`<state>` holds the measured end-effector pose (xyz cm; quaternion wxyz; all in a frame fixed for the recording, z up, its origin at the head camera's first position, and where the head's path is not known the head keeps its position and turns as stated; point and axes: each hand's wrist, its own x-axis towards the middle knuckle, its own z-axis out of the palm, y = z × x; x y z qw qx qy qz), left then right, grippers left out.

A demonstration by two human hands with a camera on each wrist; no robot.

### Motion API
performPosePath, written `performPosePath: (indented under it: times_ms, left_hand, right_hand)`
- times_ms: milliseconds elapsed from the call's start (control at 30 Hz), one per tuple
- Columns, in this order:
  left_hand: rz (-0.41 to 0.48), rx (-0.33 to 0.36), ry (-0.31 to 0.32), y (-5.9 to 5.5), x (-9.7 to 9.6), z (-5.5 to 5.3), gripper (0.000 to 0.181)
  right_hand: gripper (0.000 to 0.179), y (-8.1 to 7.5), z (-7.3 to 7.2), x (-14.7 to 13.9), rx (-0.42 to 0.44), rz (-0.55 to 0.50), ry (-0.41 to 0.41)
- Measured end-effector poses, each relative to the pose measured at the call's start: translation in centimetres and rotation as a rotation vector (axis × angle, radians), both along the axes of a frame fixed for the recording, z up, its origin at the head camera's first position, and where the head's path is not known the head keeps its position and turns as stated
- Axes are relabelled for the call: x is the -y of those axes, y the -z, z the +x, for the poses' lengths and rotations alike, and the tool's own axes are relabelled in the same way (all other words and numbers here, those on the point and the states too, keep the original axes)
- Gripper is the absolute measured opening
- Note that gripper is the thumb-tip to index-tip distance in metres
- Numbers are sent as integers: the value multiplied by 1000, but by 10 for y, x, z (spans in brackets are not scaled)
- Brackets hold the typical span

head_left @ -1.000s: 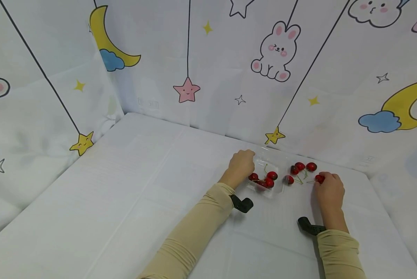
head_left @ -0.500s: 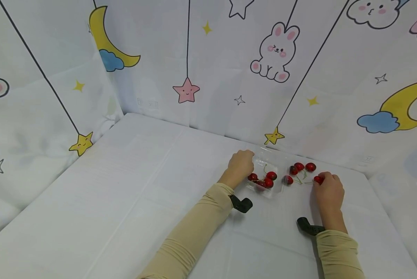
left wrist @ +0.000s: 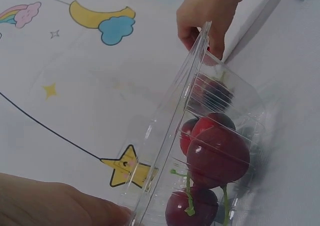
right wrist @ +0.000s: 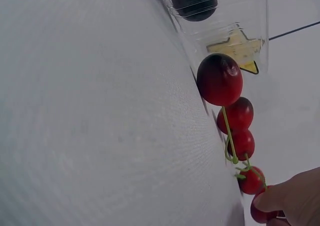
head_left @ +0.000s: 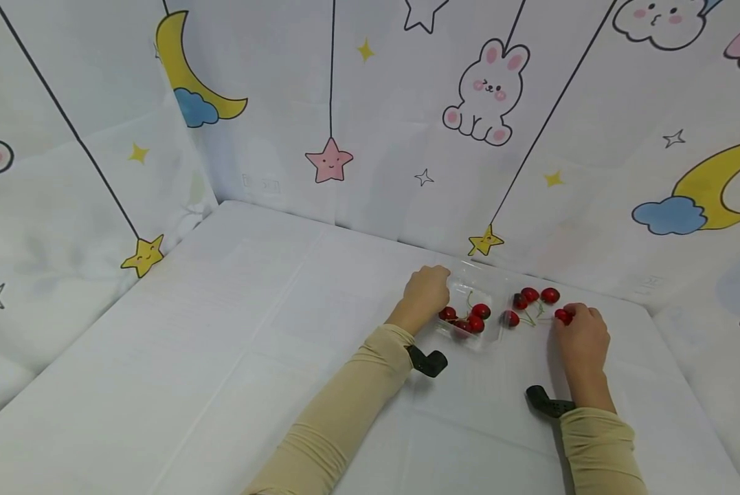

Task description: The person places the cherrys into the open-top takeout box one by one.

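A clear plastic box (head_left: 482, 344) with several dark red cherries (head_left: 476, 323) in it stands near the table's back edge. My left hand (head_left: 427, 290) grips its left side; in the left wrist view a finger (left wrist: 107, 212) lies against the box's edge. To the right of the box, my right hand (head_left: 585, 340) pinches a cherry (head_left: 563, 316) between thumb and fingers, low over the table. Several loose cherries with green stems, one of them a red cherry (head_left: 550, 295), lie between the box and that hand. My left fingertips are mostly hidden in the head view.
The white table (head_left: 221, 330) ends at a white wall cloth (head_left: 394, 137) printed with moons, stars and a rabbit, close behind the box and cherries. A black wrist camera mount (head_left: 428, 361) sticks out at the left wrist, another mount (head_left: 549, 401) at the right.
The cherry in my right hand has shifted very slightly left and shows a bit more. My left hand and the box stay in place.
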<state>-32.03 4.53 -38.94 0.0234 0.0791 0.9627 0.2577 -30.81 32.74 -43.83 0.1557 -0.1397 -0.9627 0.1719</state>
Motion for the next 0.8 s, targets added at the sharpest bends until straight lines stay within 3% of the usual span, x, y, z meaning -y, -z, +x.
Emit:
performPosePath:
  times_ms: [533, 800]
  left_hand:
    - [29, 26, -20, 0, -2, 2, 39]
    - [17, 4, -19, 1, -3, 0, 38]
  right_hand:
    - [33, -8, 2, 5, -47, -9, 1]
    - [36, -15, 6, 8, -83, 1, -19]
